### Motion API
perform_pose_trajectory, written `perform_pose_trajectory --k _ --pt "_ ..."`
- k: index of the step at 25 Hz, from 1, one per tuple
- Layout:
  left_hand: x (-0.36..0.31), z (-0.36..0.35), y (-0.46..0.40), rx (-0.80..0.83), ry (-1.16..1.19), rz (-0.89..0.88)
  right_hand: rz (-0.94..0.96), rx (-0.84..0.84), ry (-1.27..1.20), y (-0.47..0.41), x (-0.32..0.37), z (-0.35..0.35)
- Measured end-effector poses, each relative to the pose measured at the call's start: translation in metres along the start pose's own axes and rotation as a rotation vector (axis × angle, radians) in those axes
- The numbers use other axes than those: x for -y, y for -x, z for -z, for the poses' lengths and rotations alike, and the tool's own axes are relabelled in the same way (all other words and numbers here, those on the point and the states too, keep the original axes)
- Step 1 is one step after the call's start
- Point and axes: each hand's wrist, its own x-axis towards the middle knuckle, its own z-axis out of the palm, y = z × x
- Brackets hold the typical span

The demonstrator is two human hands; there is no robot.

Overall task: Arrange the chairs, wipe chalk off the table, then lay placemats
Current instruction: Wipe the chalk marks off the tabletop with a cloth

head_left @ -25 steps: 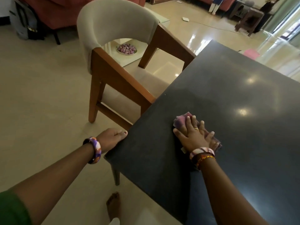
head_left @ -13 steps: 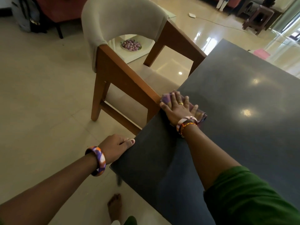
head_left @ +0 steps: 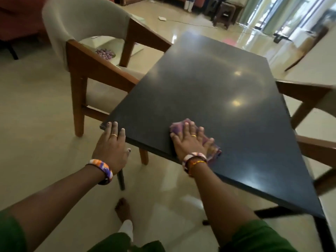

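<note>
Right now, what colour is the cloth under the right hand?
Purple and pink, seen in the head view: the cloth under the right hand.

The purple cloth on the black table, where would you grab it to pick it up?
Pinch the purple cloth at its bunched far edge, which sticks out past the right hand pressing it flat on the black stone table. Come from above: it lies flat, so only that raised fold offers a grip.

Just one view, head-worn cam, wide-angle. Looks forward and down from standing height over near corner of dark table (head_left: 209,91). Close in: both forearms enter from bottom edge, left hand (head_left: 111,142) and right hand (head_left: 190,140) mid-frame. Chair (head_left: 87,44) upper left, floor all around, far room blurry up top. Straight lines bend near edges.
</note>
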Motion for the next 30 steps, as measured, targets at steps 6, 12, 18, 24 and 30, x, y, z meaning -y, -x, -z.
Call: perform_pose_trajectory --k 6,12,18,24,30 --pt "-0.007 0.003 0.003 0.122 -0.155 -0.110 -0.682 -0.127 -0.086 0.078 -0.186 0.047" --pt "-0.018 0.027 -0.006 0.253 -0.329 -0.127 -0.214 -0.055 -0.014 0.062 -0.077 0.016" --pt "-0.052 0.050 -0.016 0.248 -0.299 -0.046 0.162 0.035 -0.027 0.073 -0.051 0.021" --pt "-0.091 0.029 -0.011 0.042 -0.134 0.059 -0.341 -0.024 -0.123 0.080 -0.221 0.063" --pt "-0.188 0.017 -0.030 0.053 0.057 -0.282 -0.512 -0.076 -0.018 0.056 -0.266 0.059"
